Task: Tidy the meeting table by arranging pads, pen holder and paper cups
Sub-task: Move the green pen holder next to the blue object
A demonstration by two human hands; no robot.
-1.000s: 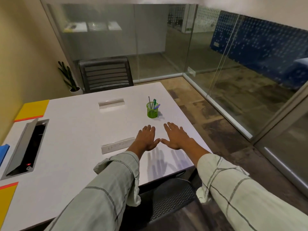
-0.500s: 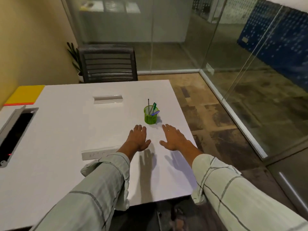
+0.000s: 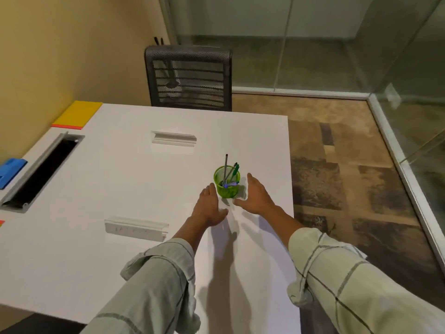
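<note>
The green mesh pen holder [image 3: 227, 181] stands upright on the white worktop [image 3: 134, 189], near its right edge, and sits between the two hands. The left hand [image 3: 209, 207] lies just left of and below the holder, palm down, fingers spread and empty; its fingertips [image 3: 212, 187] reach the holder's lower left side, though whether they touch it cannot be told. The right hand [image 3: 257, 195] is just to the holder's right, also spread wide and gripping nothing, its thumb pointing in toward the holder's base with a sliver of worktop showing between. Inside the holder stand a few pens [image 3: 231, 170]: a dark slim one rising highest, a green-capped one leaning right, and a purple one low at the front rim; the exact count is hard to make out through the mesh. Two clear name-card stands lie on the worktop, one [image 3: 173, 138] beyond the holder and one [image 3: 136, 228] to the left of the left forearm, with faint writing too blurred to read. A yellow pad [image 3: 77, 114] lies at the far left corner, a blue pad [image 3: 9, 172] is cut off at the left edge, and an open cable hatch [image 3: 41, 172] sits between them. A mesh chair [image 3: 189, 78] stands at the far side.
</note>
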